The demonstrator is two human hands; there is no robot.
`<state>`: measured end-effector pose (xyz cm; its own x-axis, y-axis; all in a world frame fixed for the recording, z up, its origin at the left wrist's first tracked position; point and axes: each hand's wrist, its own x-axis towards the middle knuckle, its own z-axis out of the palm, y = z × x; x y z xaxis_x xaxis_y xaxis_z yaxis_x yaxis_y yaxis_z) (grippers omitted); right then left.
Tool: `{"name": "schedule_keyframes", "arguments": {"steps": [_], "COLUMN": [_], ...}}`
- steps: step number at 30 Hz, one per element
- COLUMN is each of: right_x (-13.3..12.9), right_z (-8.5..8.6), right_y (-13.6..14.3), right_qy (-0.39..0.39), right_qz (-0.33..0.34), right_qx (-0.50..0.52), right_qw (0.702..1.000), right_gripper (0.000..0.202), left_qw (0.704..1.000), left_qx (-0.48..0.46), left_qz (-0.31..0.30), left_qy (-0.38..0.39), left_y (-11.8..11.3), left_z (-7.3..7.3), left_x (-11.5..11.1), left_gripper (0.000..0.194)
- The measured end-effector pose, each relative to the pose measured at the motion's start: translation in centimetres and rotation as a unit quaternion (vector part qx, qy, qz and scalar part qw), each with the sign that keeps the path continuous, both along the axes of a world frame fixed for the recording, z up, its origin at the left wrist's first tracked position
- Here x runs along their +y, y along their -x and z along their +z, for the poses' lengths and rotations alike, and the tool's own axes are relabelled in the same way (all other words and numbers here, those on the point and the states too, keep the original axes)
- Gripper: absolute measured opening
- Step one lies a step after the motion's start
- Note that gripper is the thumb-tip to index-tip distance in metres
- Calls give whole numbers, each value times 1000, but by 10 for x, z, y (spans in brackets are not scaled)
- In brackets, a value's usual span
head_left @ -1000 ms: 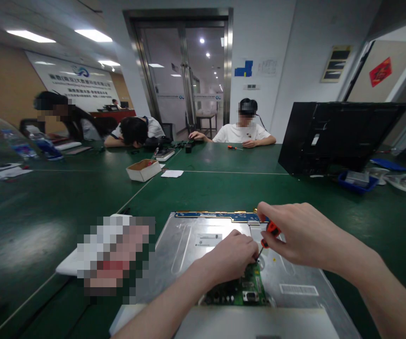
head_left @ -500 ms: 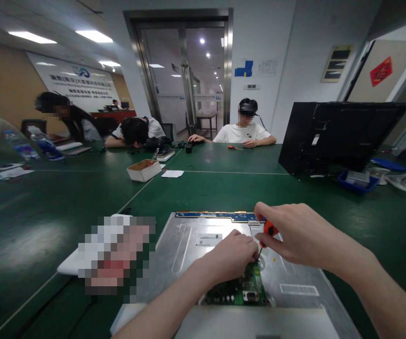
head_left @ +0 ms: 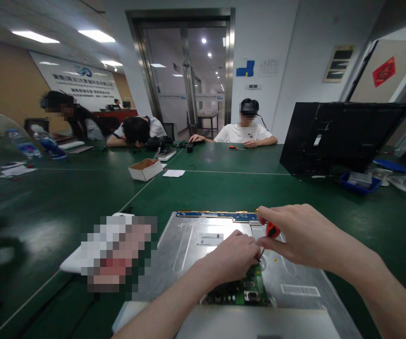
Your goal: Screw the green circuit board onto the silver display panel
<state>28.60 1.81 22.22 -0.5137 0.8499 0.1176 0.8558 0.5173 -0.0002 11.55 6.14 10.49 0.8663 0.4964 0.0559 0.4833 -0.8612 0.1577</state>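
My right hand [head_left: 296, 231] grips a screwdriver by its orange and black handle [head_left: 272, 230], thumb and fingers around it. The thin shaft slants down to the left, toward the upper edge of a green circuit board [head_left: 254, 287]. Close to the shaft's lower end, my left hand [head_left: 231, 256] has its fingers curled together over the board; what they hold, if anything, is hidden. Under both hands lies a silver metal display panel [head_left: 174, 245], back side up, with a narrow blue board [head_left: 210, 215] along its far edge. The screwdriver's tip is hard to see.
Left of the panel lies a white item [head_left: 74, 260], partly pixelated. Farther off are an open carton [head_left: 145, 170], a paper slip [head_left: 173, 173] and another screwdriver [head_left: 235, 148]. A black monitor [head_left: 340, 136] and blue tray [head_left: 360, 183] stand right. Several people sit around the green table [head_left: 224, 188].
The orange handle has turned slightly and leans a little more to the right in my right hand. My left hand stays over the board. A fingertip at the lower left edge has gone from view.
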Motion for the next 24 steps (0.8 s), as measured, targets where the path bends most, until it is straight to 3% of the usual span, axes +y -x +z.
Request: {"name": "schedule_keyframes", "arguments": {"steps": [4, 11, 15, 19, 24], "right_x": [3, -1, 1, 2, -2], "right_z": [-2, -1, -1, -2, -1], "right_y": [3, 0, 0, 0, -1], "right_qy": [-18, 8, -7, -3, 16], "right_qz": [-22, 6, -10, -2, 14], "right_qx": [-39, 4, -22, -18, 15], "right_qw": [999, 1000, 1000, 1000, 1000], "right_gripper": [9, 14, 15, 2, 13], "left_qw": [1000, 1000, 1000, 1000, 1000], "left_qx": [-1, -1, 2, 5, 6], "left_qz": [-5, -2, -5, 1, 4], "left_qy": [-2, -11, -8, -12, -4], "left_y": [0, 0, 0, -1, -2], "left_z": [1, -2, -1, 0, 0], "left_x": [-1, -1, -1, -1, -2], "left_gripper": [10, 13, 8, 4, 5]}}
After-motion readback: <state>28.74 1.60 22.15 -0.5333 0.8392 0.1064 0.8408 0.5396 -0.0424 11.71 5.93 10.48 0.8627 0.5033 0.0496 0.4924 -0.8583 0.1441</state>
